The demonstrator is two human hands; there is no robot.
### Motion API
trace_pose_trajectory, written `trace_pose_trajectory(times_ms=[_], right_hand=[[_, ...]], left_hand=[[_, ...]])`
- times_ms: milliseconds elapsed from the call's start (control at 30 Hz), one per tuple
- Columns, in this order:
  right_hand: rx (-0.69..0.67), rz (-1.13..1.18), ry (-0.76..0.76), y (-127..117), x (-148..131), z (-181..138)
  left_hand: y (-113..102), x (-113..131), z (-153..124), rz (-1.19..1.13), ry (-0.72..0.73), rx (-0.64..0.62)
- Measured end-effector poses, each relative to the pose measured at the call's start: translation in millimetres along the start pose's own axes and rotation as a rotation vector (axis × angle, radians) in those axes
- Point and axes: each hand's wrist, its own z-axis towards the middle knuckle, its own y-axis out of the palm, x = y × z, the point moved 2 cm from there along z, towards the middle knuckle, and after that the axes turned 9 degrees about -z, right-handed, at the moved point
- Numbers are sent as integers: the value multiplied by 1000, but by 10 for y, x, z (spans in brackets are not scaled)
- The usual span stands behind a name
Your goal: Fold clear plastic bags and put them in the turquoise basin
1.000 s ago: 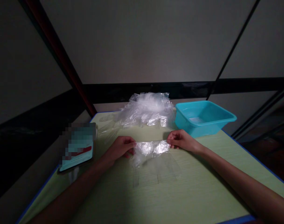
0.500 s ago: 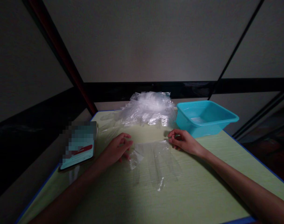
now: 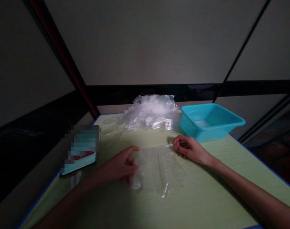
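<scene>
A clear, thin plastic glove [image 3: 162,168] lies spread on the table between my hands, its straight edge on the far side. My right hand [image 3: 190,149] pinches the far right corner of that edge between thumb and fingertips. At the glove's left side is my left hand [image 3: 124,163], thumb and forefinger apart, the other fingers curled lower and partly blurred. Its fingertips reach the glove's left edge; whether they touch the film is hard to see. Beyond both hands sits a crumpled heap of clear plastic gloves [image 3: 154,111], some finger shapes trailing to the left.
A turquoise plastic basin [image 3: 199,133] stands at the back right, with something pale on its bottom. On the left a tablet or phone [image 3: 83,162] leans with its screen lit, partly pixelated. The pale yellow-green table [image 3: 194,203] has a blue edge and meets a panelled wall behind.
My left hand has moved slightly nearer me and its thumb and forefinger have spread. The glove's left part has shifted and flattened. My right hand keeps its pinch, nearly still.
</scene>
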Motion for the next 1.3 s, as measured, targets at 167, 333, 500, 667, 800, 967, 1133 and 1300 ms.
trace_pose_trajectory(times_ms=[167, 333, 500, 667, 800, 967, 1133, 1300], right_hand=[[121, -185, -76, -37, -71, -20], [166, -417, -292, 3, -201, -68], [-10, -641, -403, 158, -257, -108], [-169, -779, -415, 232, -192, -124], [-225, -792, -403, 235, -140, -137], [-230, -770, -398, 231, -112, -160], [-216, -771, -408, 234, -97, -172], [-229, -775, -411, 224, -74, -177]], left_hand=[[-45, 21, -138, 56, -112, -170], [-160, 159, -221, 149, -115, -169], [-52, 252, -64, 199, 266, 333], [256, 90, 77, 680, 529, 254], [345, -62, 142, 986, 581, 145], [329, -141, 175, 1101, 559, 148], [327, -136, 159, 1119, 549, 141], [331, -119, 153, 1130, 538, 127]])
